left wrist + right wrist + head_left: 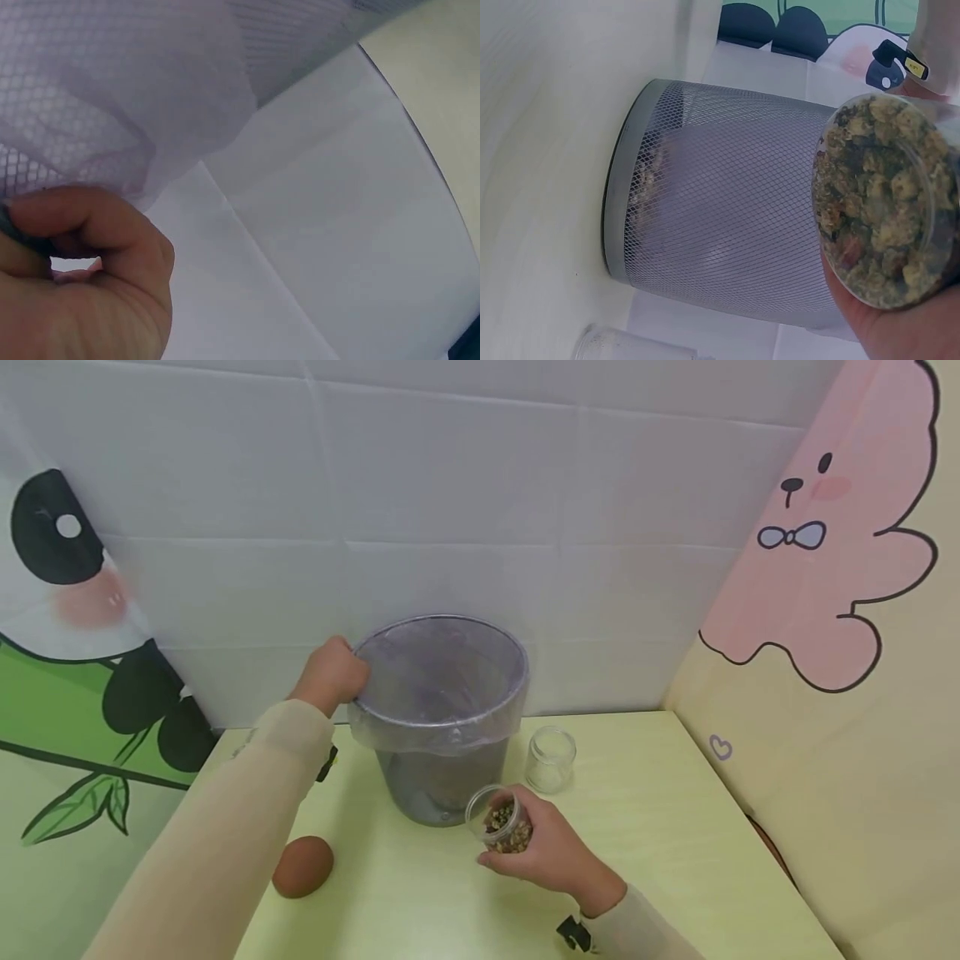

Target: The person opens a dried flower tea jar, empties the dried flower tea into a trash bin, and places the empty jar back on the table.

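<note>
A grey mesh wastebasket (442, 785) stands on the table, lined with a clear plastic bag (480, 727) folded over its rim. At the rim's left side, my left hand (330, 677) grips the edge with curled fingers; the left wrist view shows the bag and mesh beside the bent fingers (127, 225). In front of the basket, my right hand (540, 843) holds a clear jar (495, 818) tilted, its mouth toward the left. Dried, crumbly brownish-green bits (885, 202) lie in its bottom. Through the mesh, some brownish stuff (646, 187) shows low in the basket.
Another clear jar (551, 760) stands on the table right of the basket. A brown egg-shaped object (303, 867) lies at the front left, near my left forearm. A white sheet-covered wall (450, 468) rises behind the table (637, 827), and a cream wall (825, 793) borders its right.
</note>
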